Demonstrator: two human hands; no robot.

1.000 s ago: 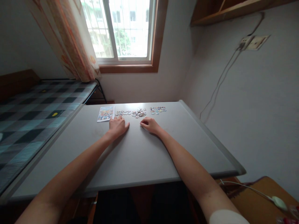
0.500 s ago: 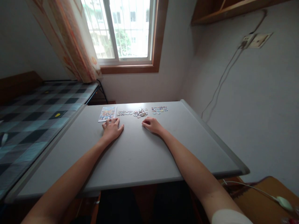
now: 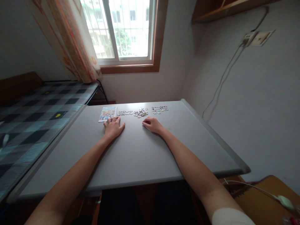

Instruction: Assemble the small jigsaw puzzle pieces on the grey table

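Observation:
My left hand (image 3: 113, 127) lies with fingers spread on the table, its fingertips at the lower edge of a colourful printed picture sheet (image 3: 107, 113). My right hand (image 3: 152, 124) rests on its side with fingers curled in and thumb near the index finger; whether something small is between them I cannot make out. Just beyond it is a heap of jigsaw puzzle pieces (image 3: 141, 113). Rows of pieces (image 3: 125, 113) lie between the sheet and the heap, and another group of pieces (image 3: 159, 109) is to the right of the heap.
The light grey table (image 3: 136, 156) has raised edges. A bed with a checked cover (image 3: 47, 115) stands along its left side. A wall with a socket (image 3: 255, 38) and hanging cable is on the right. A brown chair or stool (image 3: 269, 193) is at the lower right.
The left hand has shifted very slightly to the right and away from me. My right hand stays nearly in place. The puzzle pieces look unchanged.

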